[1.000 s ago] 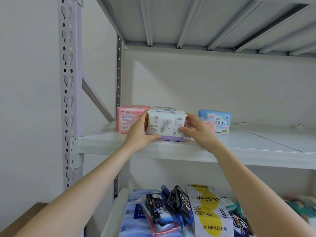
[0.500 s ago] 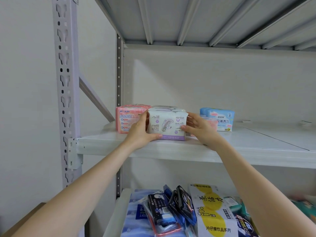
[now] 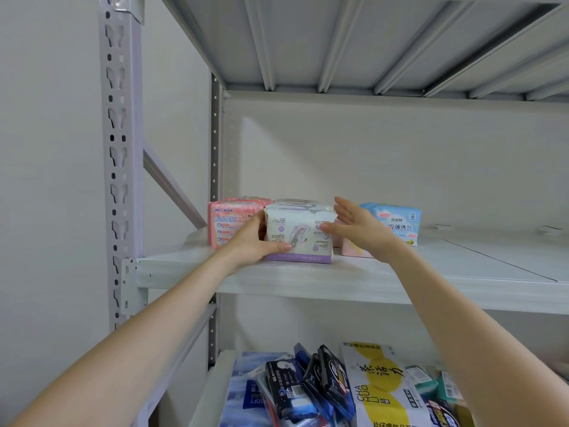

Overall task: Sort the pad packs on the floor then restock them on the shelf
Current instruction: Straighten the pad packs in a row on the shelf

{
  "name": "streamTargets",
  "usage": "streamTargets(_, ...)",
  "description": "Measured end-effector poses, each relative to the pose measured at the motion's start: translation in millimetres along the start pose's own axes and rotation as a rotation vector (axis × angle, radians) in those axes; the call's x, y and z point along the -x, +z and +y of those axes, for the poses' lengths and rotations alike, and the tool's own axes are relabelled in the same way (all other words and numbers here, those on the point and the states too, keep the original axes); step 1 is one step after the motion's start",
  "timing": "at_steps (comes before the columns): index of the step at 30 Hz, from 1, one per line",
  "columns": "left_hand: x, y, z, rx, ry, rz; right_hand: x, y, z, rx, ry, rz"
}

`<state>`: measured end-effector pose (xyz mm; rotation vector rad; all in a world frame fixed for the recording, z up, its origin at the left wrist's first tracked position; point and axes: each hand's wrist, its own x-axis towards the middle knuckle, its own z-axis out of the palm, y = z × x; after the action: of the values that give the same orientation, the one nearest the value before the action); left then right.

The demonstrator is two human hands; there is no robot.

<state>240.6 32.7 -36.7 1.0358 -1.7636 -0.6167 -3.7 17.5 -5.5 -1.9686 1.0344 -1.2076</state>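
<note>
**A:** Entry, head view. Where does the pack stand?

**B:** The white-and-purple pad pack [image 3: 298, 234] stands upright on the middle shelf [image 3: 308, 280], near the front edge. The pink pad pack [image 3: 229, 223] is on its left, touching or just beside it; I cannot tell which. The blue pad pack [image 3: 397, 221] stands to the right and further back. A small pale pink pack [image 3: 354, 251] sits between them, partly hidden.

**A:** Grips, left to right?

**B:** The left hand [image 3: 251, 243] has its grip closed on the pack's left end. The thumb hooks along the lower front and the fingers are out of sight behind. The right hand [image 3: 358, 229] has a wide grip, fingers straight and spread, thumb tip touching the front face near the right end. Whether the palm touches that end I cannot tell.

**A:** Handling?

**B:** This is judgement only.
- Weight and feel: light and soft, film wrap over compressible pads.
- Risks: it will dent if squeezed and the film is likely slick, but it is not fragile.
- Hold: take it by the two short ends with flat palms, and slide it rather than lift it.

**A:** Surface and room?

**B:** At far left are the perforated grey upright [image 3: 120, 149], a diagonal brace and a plain wall. The shelf board is smooth and pale, so it should slide well, and it runs on rightward with a seam. The ribbed upper shelf [image 3: 338, 41] sits well above the packs. On the shelf below lie dark packets [image 3: 308, 386] and a yellow-and-white bag [image 3: 378, 389].
</note>
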Motion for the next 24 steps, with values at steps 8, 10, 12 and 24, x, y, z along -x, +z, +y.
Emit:
streamTargets(8,-4.7,0.8,-0.1,0.007,-0.011,-0.028,-9.7,-2.5,2.2,-0.003,0.062,-0.067)
streamTargets(10,-5.0,1.4,-0.3,-0.002,-0.012,-0.027,-10.2,-3.0,1.5,0.009,0.062,-0.074)
streamTargets(12,-5.4,2.1,0.0,-0.014,-0.012,-0.023,-10.3,-3.7,1.4,0.008,0.063,-0.079)
streamTargets(24,30.3,22.7,9.6,-0.221,0.125,0.315,18.1,-20.9,0.7,-0.015,-0.050,0.072)
